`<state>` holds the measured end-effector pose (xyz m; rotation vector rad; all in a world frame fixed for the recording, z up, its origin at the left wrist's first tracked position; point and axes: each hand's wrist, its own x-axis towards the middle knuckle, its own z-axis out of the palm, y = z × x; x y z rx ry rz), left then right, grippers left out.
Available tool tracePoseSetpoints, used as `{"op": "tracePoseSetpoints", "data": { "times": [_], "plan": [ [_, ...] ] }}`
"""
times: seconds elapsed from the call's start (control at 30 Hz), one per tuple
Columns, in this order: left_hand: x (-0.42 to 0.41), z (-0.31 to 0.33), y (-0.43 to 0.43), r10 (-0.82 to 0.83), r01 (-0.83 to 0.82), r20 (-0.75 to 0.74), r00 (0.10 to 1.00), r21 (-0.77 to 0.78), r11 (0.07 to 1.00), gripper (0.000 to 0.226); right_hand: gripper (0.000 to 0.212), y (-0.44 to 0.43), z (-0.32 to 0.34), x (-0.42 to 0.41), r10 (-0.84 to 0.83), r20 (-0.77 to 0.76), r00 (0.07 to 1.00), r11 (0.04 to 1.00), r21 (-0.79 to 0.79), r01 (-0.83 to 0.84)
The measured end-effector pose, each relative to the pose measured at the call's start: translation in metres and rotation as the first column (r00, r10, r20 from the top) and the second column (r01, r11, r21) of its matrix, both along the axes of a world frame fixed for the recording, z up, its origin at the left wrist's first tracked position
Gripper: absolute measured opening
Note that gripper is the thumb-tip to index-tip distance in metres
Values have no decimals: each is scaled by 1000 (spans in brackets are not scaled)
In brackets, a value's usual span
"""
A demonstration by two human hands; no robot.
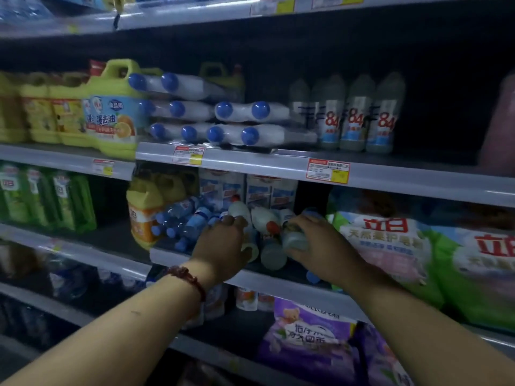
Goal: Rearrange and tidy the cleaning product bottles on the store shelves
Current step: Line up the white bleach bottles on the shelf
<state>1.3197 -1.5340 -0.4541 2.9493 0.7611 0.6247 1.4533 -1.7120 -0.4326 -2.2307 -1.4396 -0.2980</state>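
1. a white bottle (242,214) is being held down on the shelf (267,280) by the left hand (223,243). its fingers (232,220) are being curled over the bottle's side, clamped on it.
2. a pale bottle (295,242) is being gripped by the right hand (315,240), with the fingers wrapped round its body.
3. both held bottles are lying on their sides, long axes running roughly front to back. which end carries the cap is not being shown clearly.
4. a red-capped bottle (264,218) and a loose bottle (273,257) are lying between the two hands, just beside both. the loose bottle's round end is being turned toward the shelf front.
5. the heap is being flanked by blue bottles (184,221) on the left and detergent bags (390,240) on the right.
6. judged from this, the held bottles are probably being readied for standing up or lining up. the pair in the middle is being left equally near either hand, but both hands are being kept occupied.
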Motion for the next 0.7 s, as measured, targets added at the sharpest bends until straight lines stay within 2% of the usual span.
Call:
{"op": "tracePoseSetpoints", "data": {
  "times": [0.07, 0.17, 0.27, 0.43, 0.57, 0.7],
  "plan": [
    [14, -7, 8, -5, 5, 48, 999, -9, 1000, 58, 50, 14, -4, 9, -15, 3, 1000, 1000, 5, 15],
    [42, -10, 19, 7, -7, 44, 999, 6, 1000, 65, 55, 33, -6, 26, -14, -27, 1000, 1000, 0, 14],
    [71, -12, 29, -1, 0, 18, 1000, 63, 998, 73, 60, 49, -7, 43, -26, -76, 997, 1000, 1, 26],
    [106, -18, 40, 30, -17, -60, 998, 213, 977, 72, 63, 63, -13, 65, -52, -129, 990, 999, -9, 51],
    [119, -20, 49, -3, 2, 2, 1000, 283, 959, 62, 61, 69, -14, 70, -37, -168, 985, 999, 7, 38],
    [113, -19, 57, -89, 57, 177, 980, 177, 983, 57, 60, 75, -13, 73, -33, -184, 982, 999, 3, 34]
  ]
}}
